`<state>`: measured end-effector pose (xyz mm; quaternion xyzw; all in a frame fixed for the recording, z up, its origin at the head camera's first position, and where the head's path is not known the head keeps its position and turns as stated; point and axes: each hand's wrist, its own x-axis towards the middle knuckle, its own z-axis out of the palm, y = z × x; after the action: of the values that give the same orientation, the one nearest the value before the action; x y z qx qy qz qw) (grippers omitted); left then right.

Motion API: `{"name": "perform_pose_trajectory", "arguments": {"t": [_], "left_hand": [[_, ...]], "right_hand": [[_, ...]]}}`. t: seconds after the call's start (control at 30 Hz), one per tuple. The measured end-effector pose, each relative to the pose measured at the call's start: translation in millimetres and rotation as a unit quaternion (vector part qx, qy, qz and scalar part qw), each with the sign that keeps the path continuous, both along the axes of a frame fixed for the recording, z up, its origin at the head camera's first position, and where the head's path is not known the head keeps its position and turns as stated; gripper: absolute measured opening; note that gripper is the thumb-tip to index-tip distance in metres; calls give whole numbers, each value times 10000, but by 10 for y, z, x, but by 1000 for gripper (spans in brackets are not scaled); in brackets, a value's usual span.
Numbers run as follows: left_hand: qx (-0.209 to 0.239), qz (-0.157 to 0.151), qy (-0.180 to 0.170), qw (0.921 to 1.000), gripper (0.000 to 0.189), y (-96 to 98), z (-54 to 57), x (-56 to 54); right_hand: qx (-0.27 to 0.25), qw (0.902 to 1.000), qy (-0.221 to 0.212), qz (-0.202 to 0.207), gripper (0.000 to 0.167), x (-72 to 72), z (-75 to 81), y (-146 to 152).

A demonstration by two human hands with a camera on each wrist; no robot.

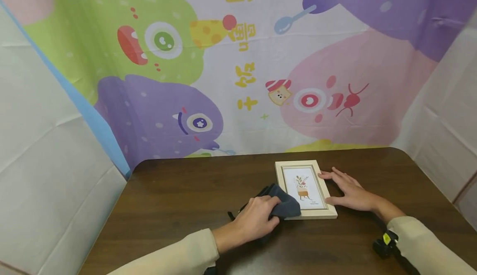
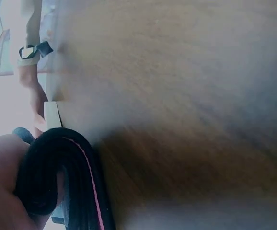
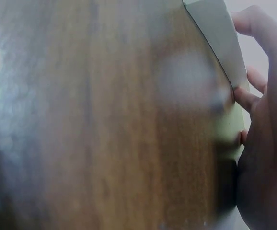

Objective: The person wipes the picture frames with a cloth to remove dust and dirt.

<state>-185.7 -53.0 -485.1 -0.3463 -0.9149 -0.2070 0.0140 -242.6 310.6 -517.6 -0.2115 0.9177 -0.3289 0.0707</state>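
Note:
A light wooden picture frame (image 1: 331, 213) lies flat on the table, with a print of a potted plant (image 1: 302, 188) inside it. My left hand (image 1: 257, 219) grips a dark blue-grey cloth (image 1: 285, 202), part of which covers the frame's near left corner. In the left wrist view the cloth (image 2: 57, 143) is folded in thick layers, with a pink line along it. My right hand (image 1: 350, 192) touches the frame's right side with its fingers spread. The right wrist view shows those fingertips (image 3: 244, 98) against the frame's edge (image 3: 220, 38).
The dark brown wooden table (image 1: 179, 192) extends on both sides of the frame. Behind it hangs a cloth backdrop (image 1: 246, 134) with cartoon monsters. Pale curtains hang at left and right. A black strap device (image 1: 385, 244) sits at my right wrist.

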Motion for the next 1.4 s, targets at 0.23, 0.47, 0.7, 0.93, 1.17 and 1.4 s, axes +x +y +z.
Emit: {"name": "perform_pose_trajectory", "arguments": {"t": [0.23, 0.47, 0.7, 0.93, 1.17, 1.4], "left_hand": [[56, 37, 107, 9999, 28, 28, -10, -142], [-108, 328, 142, 9993, 30, 83, 24, -428], [-1, 668, -74, 9977, 33, 131, -189, -1005], [-58, 942, -167, 9954, 33, 158, -713, -1711], [-38, 1291, -517, 9903, 40, 200, -670, -1869], [-84, 1369, -511, 9892, 42, 186, -688, -1831]], "right_hand": [[-2, 10000, 66, 20, 78, 2, -25, 2], [-3, 10000, 52, 10, 78, 7, -24, 1], [13, 10000, 36, 12, 79, 13, 12, -8], [21, 10000, 64, 41, 77, 5, 6, -5], [46, 10000, 72, 24, 78, 3, 4, 5], [36, 9999, 108, 34, 78, 6, -5, -2]]}}
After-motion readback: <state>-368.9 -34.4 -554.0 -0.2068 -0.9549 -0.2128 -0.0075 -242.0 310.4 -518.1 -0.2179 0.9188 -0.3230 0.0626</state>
